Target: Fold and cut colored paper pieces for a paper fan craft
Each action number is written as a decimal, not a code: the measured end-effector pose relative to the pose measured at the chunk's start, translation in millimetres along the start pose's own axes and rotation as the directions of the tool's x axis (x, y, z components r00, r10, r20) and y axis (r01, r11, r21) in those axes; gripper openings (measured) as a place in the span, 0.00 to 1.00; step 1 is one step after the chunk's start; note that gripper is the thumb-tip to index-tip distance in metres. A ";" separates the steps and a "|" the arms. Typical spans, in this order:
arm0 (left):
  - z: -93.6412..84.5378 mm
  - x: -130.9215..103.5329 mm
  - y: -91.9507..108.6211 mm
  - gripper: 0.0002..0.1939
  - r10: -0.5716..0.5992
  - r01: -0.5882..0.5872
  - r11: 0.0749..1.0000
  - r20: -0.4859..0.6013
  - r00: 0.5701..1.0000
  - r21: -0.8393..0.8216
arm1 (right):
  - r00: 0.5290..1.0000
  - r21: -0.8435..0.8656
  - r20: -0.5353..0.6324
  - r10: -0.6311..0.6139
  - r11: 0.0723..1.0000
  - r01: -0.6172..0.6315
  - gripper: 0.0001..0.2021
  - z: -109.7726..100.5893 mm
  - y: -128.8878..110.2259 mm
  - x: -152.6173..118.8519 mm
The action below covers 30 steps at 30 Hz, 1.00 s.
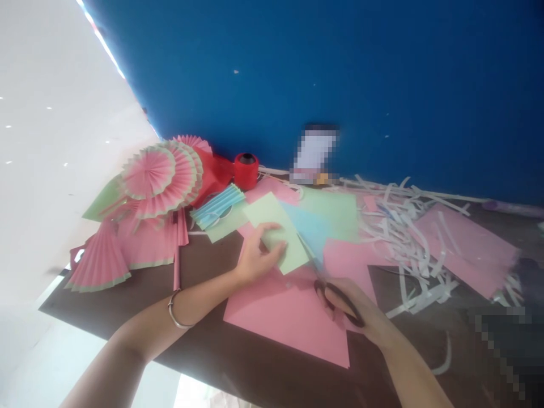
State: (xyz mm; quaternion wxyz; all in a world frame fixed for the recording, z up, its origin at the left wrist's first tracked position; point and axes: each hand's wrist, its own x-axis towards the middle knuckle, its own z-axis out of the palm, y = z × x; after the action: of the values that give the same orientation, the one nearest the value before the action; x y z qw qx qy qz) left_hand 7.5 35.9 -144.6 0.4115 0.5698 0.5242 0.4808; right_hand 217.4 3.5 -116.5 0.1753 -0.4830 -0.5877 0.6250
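My left hand (262, 252) is closed on a light green paper (278, 226), thumb and fingers on its surface. My right hand (346, 303) holds dark-handled scissors (319, 286), fingers in the loops. The blades point up and left, along the right edge of the green paper. Under both hands lie large pink sheets (289, 317). A light blue sheet (310, 224) and another green sheet (340, 207) lie just beyond the held paper.
Pink and green pleated fans (153, 175) are piled at the left, near folded blue paper (219, 205) and a red roll (246, 171). White paper strips (408, 226) and a pink sheet (467, 243) lie right. A blue wall (340, 68) stands behind the dark table (204, 334).
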 end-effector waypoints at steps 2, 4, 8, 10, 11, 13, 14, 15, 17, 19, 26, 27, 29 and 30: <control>0.2 0.0 0.2 0.14 0.005 -0.005 1.000 -0.006 1.000 0.001 | 1.000 0.013 -0.004 0.009 1.000 -0.009 0.21 0.1 -0.9 -0.2; 0.3 0.2 0.4 0.14 0.006 -0.006 1.000 -0.014 1.000 0.001 | 1.000 0.038 -0.011 0.010 0.999 -0.010 0.21 0.5 -1.0 -0.3; -0.3 0.5 1.5 0.14 0.006 -0.006 1.000 -0.003 1.000 0.003 | 0.999 0.103 0.010 0.031 0.994 -0.031 0.23 1.0 2.2 0.1; -0.6 0.7 2.2 0.14 0.005 -0.005 1.000 0.001 1.000 0.009 | 0.998 0.106 0.020 0.060 0.992 -0.062 0.23 1.0 4.3 0.4; -0.6 0.7 2.4 0.14 0.005 -0.005 1.000 -0.001 1.000 0.011 | 0.997 0.101 0.020 0.068 0.992 -0.070 0.23 1.0 5.0 0.6; -0.6 0.8 2.4 0.14 0.007 -0.007 1.000 -0.008 1.000 0.011 | 0.997 0.088 0.021 0.071 0.993 -0.072 0.23 1.1 5.0 0.8; -0.6 0.9 2.1 0.14 0.007 -0.006 1.000 -0.012 1.000 0.010 | 0.997 0.086 0.020 0.071 0.994 -0.073 0.23 1.3 4.3 0.9; -0.5 0.9 1.7 0.14 0.003 -0.003 1.000 -0.015 1.000 0.012 | 0.997 0.088 0.016 0.074 0.993 -0.075 0.24 1.6 3.1 1.1; -0.5 1.0 0.9 0.15 -0.009 0.009 1.000 -0.015 1.000 0.020 | 0.995 0.095 0.016 0.102 0.990 -0.103 0.24 2.3 -0.1 1.4; -0.5 1.1 0.3 0.15 -0.016 0.016 1.000 -0.012 1.000 0.022 | 0.991 0.103 0.023 0.135 0.985 -0.137 0.25 2.8 -3.2 1.4; -0.2 1.8 -0.3 0.15 -0.015 0.015 1.000 -0.019 1.000 -0.009 | 0.988 0.098 -0.001 0.156 0.983 -0.155 0.22 2.8 -3.8 0.8; -0.3 1.9 -0.5 0.15 -0.014 0.014 1.000 -0.017 1.000 -0.013 | 0.986 0.095 -0.001 0.166 0.982 -0.165 0.22 2.8 -3.9 0.8; -0.4 1.8 -0.8 0.15 -0.013 0.012 1.000 -0.015 1.000 -0.019 | 0.981 0.089 -0.002 0.192 0.978 -0.191 0.21 2.6 -4.7 0.8; -0.5 1.8 -1.0 0.15 -0.011 0.011 1.000 -0.016 1.000 -0.019 | 0.979 0.084 -0.002 0.205 0.975 -0.204 0.20 2.5 -5.4 0.8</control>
State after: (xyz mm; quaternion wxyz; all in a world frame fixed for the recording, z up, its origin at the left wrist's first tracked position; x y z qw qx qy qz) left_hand 6.8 37.8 -145.3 0.4151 0.5592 0.5261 0.4880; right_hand 213.2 4.0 -112.3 0.1329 -0.5365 -0.5074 0.6611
